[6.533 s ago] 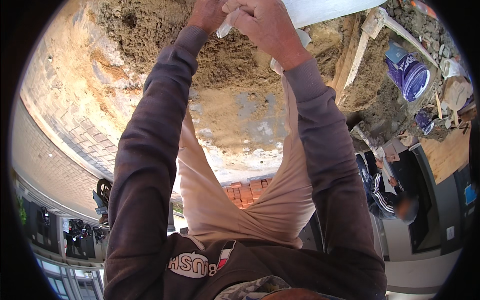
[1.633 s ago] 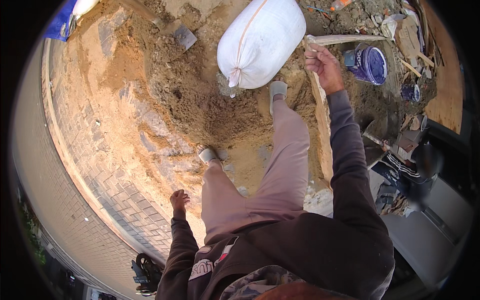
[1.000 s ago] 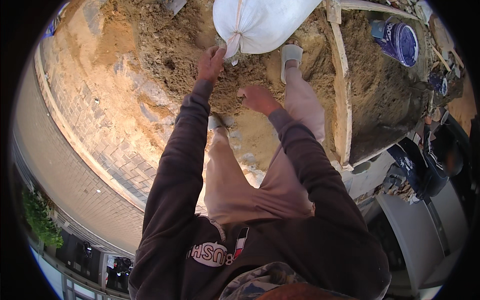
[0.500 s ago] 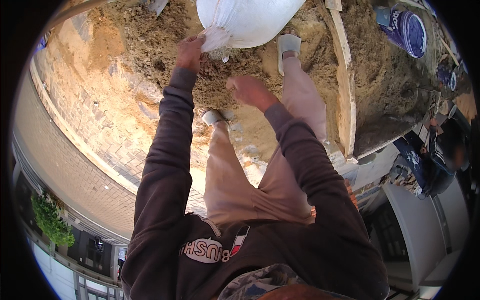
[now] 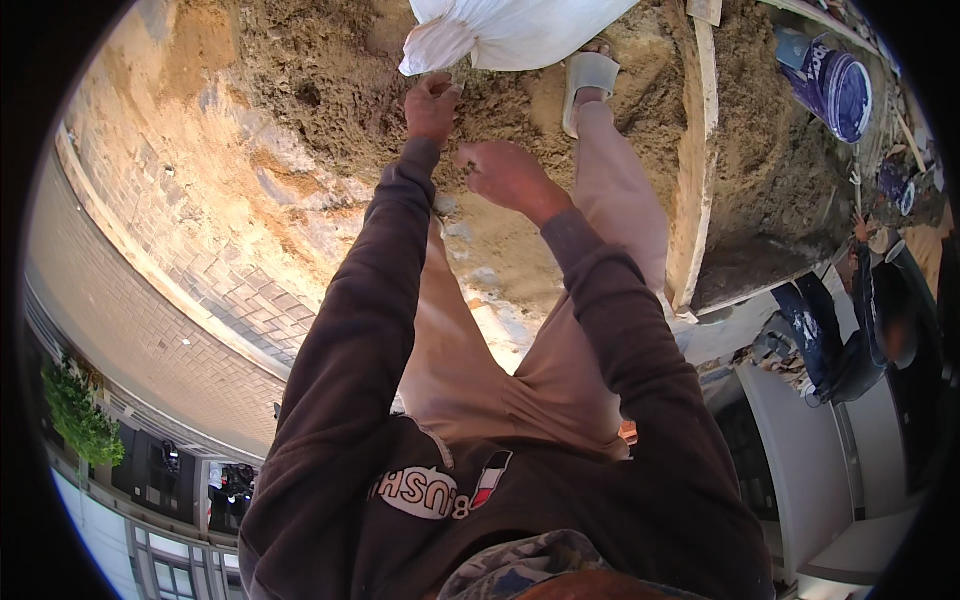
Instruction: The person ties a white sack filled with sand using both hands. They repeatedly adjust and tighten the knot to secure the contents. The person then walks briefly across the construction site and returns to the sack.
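A full white sack [image 5: 545, 30] lies at the top of the view, its gathered end [image 5: 437, 48] pointing to the left. Just below that end is my left hand [image 5: 430, 112], apart from the cloth, fingers curled together. A small pale bit shows at its fingertips, too small to name. My right hand [image 5: 512, 180] hovers over the soil, lower and to the right, its fingers bent inward. What it holds, if anything, is hidden.
Loose brown soil [image 5: 330, 60] spreads under the sack. A wooden board [image 5: 697, 170] stands along its right side, with a blue-purple bucket [image 5: 840, 90] beyond. Another person [image 5: 850, 320] is at the far right. Brick paving [image 5: 240, 290] runs along the left.
My left hand has let go of the sack's gathered end and moved down and right, closer to my right hand. The sack sits higher in the view.
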